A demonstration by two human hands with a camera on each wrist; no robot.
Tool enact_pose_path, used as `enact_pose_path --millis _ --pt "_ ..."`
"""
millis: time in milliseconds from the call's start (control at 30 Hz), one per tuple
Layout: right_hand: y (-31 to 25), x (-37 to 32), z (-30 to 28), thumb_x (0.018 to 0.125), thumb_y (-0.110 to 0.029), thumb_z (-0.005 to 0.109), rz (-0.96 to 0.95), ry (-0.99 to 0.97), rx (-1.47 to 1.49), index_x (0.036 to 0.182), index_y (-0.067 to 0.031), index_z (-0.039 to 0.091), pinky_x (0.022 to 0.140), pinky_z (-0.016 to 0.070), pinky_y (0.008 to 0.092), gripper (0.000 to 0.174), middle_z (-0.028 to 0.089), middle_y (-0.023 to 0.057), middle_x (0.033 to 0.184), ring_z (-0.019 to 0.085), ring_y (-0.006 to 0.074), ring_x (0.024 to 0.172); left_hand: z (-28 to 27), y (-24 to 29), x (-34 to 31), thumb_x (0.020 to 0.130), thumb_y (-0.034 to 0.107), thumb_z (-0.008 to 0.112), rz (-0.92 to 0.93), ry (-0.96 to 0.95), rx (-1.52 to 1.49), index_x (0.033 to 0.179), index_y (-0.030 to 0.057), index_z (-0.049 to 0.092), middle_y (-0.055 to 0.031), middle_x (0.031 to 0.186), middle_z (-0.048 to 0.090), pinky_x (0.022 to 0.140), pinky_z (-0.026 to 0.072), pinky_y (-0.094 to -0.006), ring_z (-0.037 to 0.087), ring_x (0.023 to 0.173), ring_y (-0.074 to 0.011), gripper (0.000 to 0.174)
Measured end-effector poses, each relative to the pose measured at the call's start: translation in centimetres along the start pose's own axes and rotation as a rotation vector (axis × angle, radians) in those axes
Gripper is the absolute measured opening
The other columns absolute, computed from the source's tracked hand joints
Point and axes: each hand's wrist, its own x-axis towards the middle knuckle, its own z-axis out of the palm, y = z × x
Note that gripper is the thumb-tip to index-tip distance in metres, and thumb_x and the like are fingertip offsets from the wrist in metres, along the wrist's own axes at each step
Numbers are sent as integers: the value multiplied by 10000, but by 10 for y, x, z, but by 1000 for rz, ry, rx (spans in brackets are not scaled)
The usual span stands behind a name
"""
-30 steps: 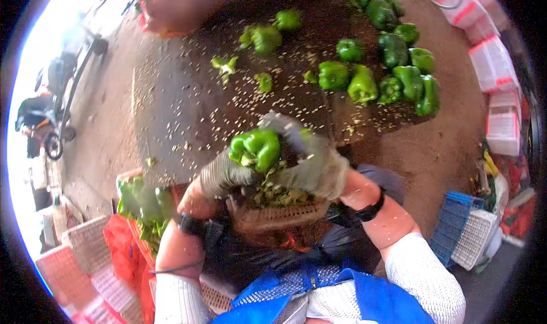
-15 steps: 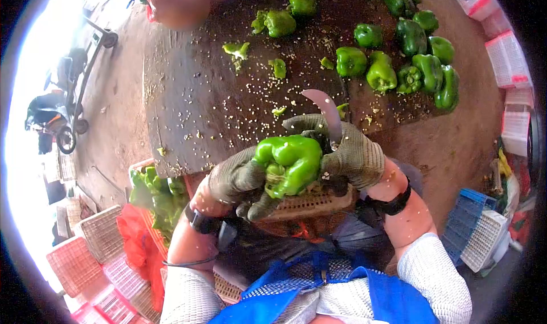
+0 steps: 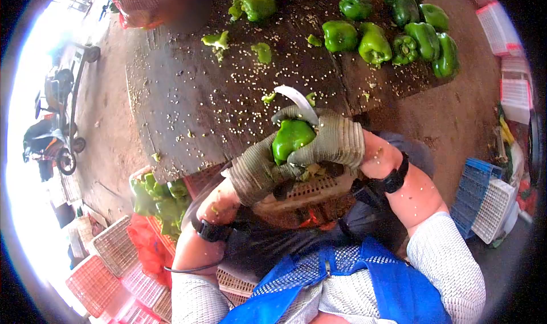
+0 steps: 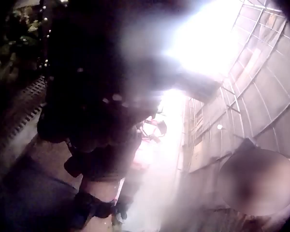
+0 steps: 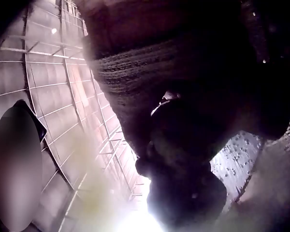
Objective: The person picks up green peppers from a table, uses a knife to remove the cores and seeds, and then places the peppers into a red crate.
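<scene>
Two gloved hands are meeting over a brown basket [image 3: 310, 194] in the head view. The left hand [image 3: 256, 173] is cupping a green pepper [image 3: 292, 139] from below and from its side, with its fingers curling round the pepper. The right hand [image 3: 336, 139] is closing over the pepper from the other side. Its fingers are wrapping the handle of a knife [image 3: 297, 101], whose pale curved blade is sticking up past the knuckles. The pepper is sitting between both palms, just above the basket and at the near edge of the dark desk [image 3: 182, 113]. Pale seeds [image 3: 256, 79] are lying scattered across the desk. Whole peppers [image 3: 399, 36] are lying in a heap at its far right, and green scraps [image 3: 217, 40] are lying near its far middle. A crate [image 3: 156, 196] of cut green pieces is standing to the person's left, and a blue apron [image 3: 393, 292] is covering the person's front.

In the left wrist view everything is showing dark and blurred. The left hand is appearing only as a black shape against glare and a framed roof [image 4: 261, 92], so I cannot tell its grip there.

In the right wrist view the knitted glove is filling the frame in shadow. The fingers are bending inward, though what they are holding is hidden here.
</scene>
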Motion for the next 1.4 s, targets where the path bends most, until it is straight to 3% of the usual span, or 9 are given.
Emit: enact_pose_path --millis 200,467,533,633,833,967,1033,1267,1400 --pt "35 29 2 655 -229 830 -39 216 -128 1214 -48 554 855 509 305 649 684 50 966 619 134 907 -5 -10 7 828 185 691 98 539 718 1145 96 546 -220 936 666 755 533 -442 657 928 -397 360" --pt "-2 10 20 801 -273 756 -141 341 252 1338 -46 458 729 555 271 655 629 93 1143 639 165 966 -39 2 5 811 318 706 -115 633 947 1161 155 554 -210 872 675 707 514 -482 653 857 -407 416" --pt "1 2 -2 834 -335 715 -102 195 460 1393 -106 362 628 548 277 699 612 109 1165 647 187 919 -69 -67 15 786 339 730 115 403 1025 1225 184 536 -211 859 673 725 519 -470 662 862 -394 505" --pt "6 -8 -19 878 -393 663 -106 76 720 1479 -217 208 585 551 314 774 582 119 1200 648 219 880 -53 -57 11 743 303 767 208 247 472 1285 216 539 -225 1085 632 814 523 -446 641 986 -389 595" --pt "-6 1 27 883 -509 620 -215 290 686 1465 -172 313 901 537 406 740 565 91 1273 611 252 1074 -25 15 -1 671 160 796 846 369 790 1188 139 617 -220 1296 530 947 482 -409 542 1147 -403 548" --pt "-2 -3 38 868 -573 592 -143 183 742 1500 -236 238 901 541 418 799 546 105 1280 599 249 1069 -4 13 2 852 124 686 163 47 -858 1250 31 564 -86 1342 535 1009 424 -320 536 1183 -207 427" --pt "-7 -19 50 872 -572 589 -164 208 682 1484 -216 262 884 545 398 780 566 93 1256 608 228 1044 -4 3 -10 916 208 637 541 104 -234 1342 11 486 -83 1297 569 1028 404 -325 527 1186 -171 493" --pt "-30 -72 89 870 -529 630 -172 324 624 1260 -75 548 649 542 292 604 646 77 1101 649 171 842 45 13 -51 816 95 764 406 1 -239 1355 46 489 -32 1214 607 980 445 -304 554 1108 -123 607" --pt "-6 -84 80 917 -360 626 -61 207 589 1382 -53 425 889 547 333 593 627 93 1197 625 204 1057 70 23 -78 857 96 722 495 243 -429 1276 43 538 -22 1157 633 910 485 -284 592 1034 -116 461"
